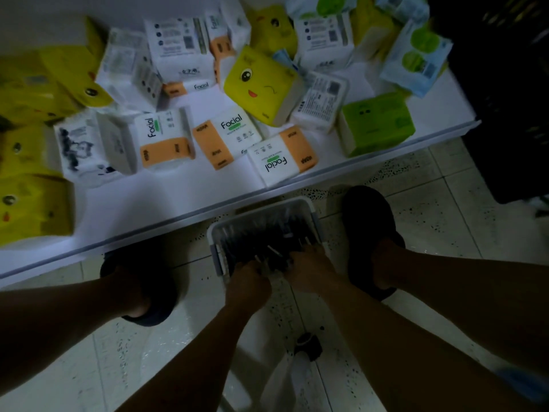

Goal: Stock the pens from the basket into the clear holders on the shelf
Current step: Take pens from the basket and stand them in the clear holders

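- Both hands are down in the basket (298, 201). The left hand (248, 282) is curled at the basket's near edge and seems to grip a small bunch of pens (261, 237), with a few ends poking out past the knuckles.
- Right hand (309, 270) has its fingers pushed in among the pens beside the left; the light is too dim and the picture too blurred to tell whether it holds any.
- From where I stand, the two hands look to be working together to gather a handful, so fewer trips are needed.
- That basket sits on the floor (445, 203), its far end tucked just under the front edge of the shelf (326, 171), between the person's two dark slippers, close enough to reach while bending.
- It looks well filled with dark pens, so I judge the stocking is far from finished.
- On the shelf lie tissue packs (261, 87), jumbled right up to the front edge.
- No clear holders are in sight; they must be on another part of the shelving, so the next move likely calls for a lift and a turn.
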The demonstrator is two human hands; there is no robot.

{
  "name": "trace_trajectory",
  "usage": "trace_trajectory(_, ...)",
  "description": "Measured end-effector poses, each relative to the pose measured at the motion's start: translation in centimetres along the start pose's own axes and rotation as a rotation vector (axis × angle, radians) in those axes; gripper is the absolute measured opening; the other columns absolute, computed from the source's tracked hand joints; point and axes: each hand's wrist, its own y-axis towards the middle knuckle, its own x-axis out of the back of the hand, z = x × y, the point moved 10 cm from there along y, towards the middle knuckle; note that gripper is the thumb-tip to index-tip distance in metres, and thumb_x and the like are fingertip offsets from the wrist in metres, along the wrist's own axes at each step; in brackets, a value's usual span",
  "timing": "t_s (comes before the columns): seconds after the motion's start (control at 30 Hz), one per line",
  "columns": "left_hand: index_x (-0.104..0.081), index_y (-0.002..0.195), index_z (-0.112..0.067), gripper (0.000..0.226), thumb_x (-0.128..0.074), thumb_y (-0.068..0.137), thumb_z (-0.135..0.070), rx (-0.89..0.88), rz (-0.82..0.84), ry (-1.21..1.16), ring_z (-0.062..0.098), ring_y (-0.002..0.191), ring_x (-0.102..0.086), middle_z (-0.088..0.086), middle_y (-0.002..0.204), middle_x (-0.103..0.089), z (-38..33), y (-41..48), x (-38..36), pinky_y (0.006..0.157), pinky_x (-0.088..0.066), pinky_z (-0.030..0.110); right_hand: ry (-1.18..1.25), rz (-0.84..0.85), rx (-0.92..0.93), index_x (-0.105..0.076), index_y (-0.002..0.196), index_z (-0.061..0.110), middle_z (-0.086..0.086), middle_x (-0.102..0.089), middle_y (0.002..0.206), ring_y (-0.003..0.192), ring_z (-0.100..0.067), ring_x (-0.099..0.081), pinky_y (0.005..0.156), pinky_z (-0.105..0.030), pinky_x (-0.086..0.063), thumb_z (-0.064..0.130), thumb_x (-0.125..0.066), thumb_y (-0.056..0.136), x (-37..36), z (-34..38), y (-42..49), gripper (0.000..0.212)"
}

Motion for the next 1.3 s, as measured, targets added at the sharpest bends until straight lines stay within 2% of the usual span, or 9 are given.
trace_trajectory(0.13,-0.069,0.087,-0.002,0.019,-0.052,0.094,-0.008,0.020,-0.060,-0.090,0.022,0.064,-0.060,0.012,0.077,-0.066,0.3,-0.5,1.5,0.057,-0.050,0.027,0.096,-0.135,0.021,-0.050,0.139,0.023,-0.010,-0.046,0.143,0.130,-0.032,-0.042,0.104,-0.034,-0.038,0.042,-0.060,0.089,1.7,-0.1,0.1,0.054)
trace_trajectory(0.27,-0.059,0.064,-0.012,0.029,-0.061,0.092,-0.020,0.102,-0.086,-0.257,0.025,0.062,-0.060,0.014,0.068,-0.063,1.4,-0.8,2.8,0.068,-0.057,0.038,0.143,-0.182,-0.014,-0.069,0.111,0.012,-0.009,-0.065,0.114,0.108,-0.026,-0.057,0.099,-0.026,-0.039,0.032,-0.061,0.091,2.2,-0.7,-0.2,0.030)
trace_trajectory(0.37,-0.062,0.074,-0.009,0.017,-0.067,0.086,-0.020,0.162,-0.088,-0.404,0.031,0.076,-0.068,0.018,0.082,-0.068,2.2,-1.1,3.5,0.074,-0.059,0.044,0.209,-0.202,-0.099,-0.071,0.090,0.004,-0.012,-0.063,0.083,0.086,-0.028,-0.059,0.065,-0.021,-0.035,0.030,-0.061,0.091,2.9,-1.5,-0.7,0.028)
trace_trajectory(0.47,-0.065,0.094,-0.001,0.014,-0.066,0.084,-0.011,0.226,-0.043,-0.554,0.023,0.065,-0.063,0.015,0.078,-0.066,2.9,-1.4,3.6,0.056,-0.055,0.030,0.223,-0.259,-0.139,-0.066,0.075,0.009,-0.004,-0.048,0.062,0.067,-0.021,-0.049,0.050,-0.022,-0.027,0.029,-0.061,0.092,3.8,-1.9,-1.6,0.027)
trace_trajectory(0.67,-0.054,0.105,-0.009,0.011,-0.053,0.094,-0.011,0.253,0.066,-0.736,0.017,0.067,-0.054,0.010,0.081,-0.059,1.6,-2.6,3.8,0.058,-0.048,0.025,0.339,-0.418,-0.207,-0.064,0.087,0.007,-0.011,-0.066,0.091,0.087,-0.026,-0.062,0.072,-0.034,-0.052,0.017,-0.065,0.087,6.2,-2.6,-2.9,0.009)
trace_trajectory(0.8,-0.056,0.103,-0.006,0.017,-0.042,0.099,-0.014,0.282,0.090,-0.784,0.017,0.060,-0.055,0.010,0.073,-0.059,0.9,-3.8,4.2,0.051,-0.047,0.024,0.484,-0.427,-0.280,-0.060,0.100,0.003,-0.014,-0.063,0.099,0.092,-0.031,-0.060,0.075,-0.036,-0.051,0.020,-0.061,0.090,6.9,-2.6,-4.1,0.019)
trace_trajectory(0.97,-0.057,0.098,-0.004,0.023,-0.036,0.101,-0.011,0.264,0.157,-0.856,0.014,0.053,-0.051,0.005,0.065,-0.054,0.0,-5.6,4.3,0.045,-0.043,0.022,0.524,-0.283,-0.342,-0.049,0.078,0.006,-0.008,-0.050,0.074,0.064,-0.022,-0.050,0.059,-0.031,-0.045,0.009,-0.045,0.096,6.2,-1.6,-5.8,0.018)
trace_trajectory(1.13,-0.057,0.091,-0.009,0.028,-0.034,0.102,-0.020,0.118,0.098,-0.823,0.018,0.062,-0.058,0.006,0.075,-0.061,-1.8,-7.7,6.6,0.059,-0.052,0.028,0.625,-0.190,-0.250,-0.058,0.117,-0.006,-0.004,-0.054,0.071,0.058,-0.014,-0.054,0.050,-0.023,-0.048,0.008,-0.041,0.097,6.0,1.3,-9.0,0.030)
trace_trajectory(1.3,-0.058,0.111,-0.008,0.032,-0.032,0.103,-0.025,0.021,-0.052,-0.778,0.016,0.058,-0.053,0.005,0.072,-0.056,-3.7,-10.2,11.1,0.050,-0.044,0.025,0.688,-0.433,-0.074,-0.048,0.093,0.017,-0.001,-0.043,0.071,0.059,-0.013,-0.042,0.059,-0.027,-0.035,0.012,-0.036,0.102,10.2,4.7,-12.7,0.017)
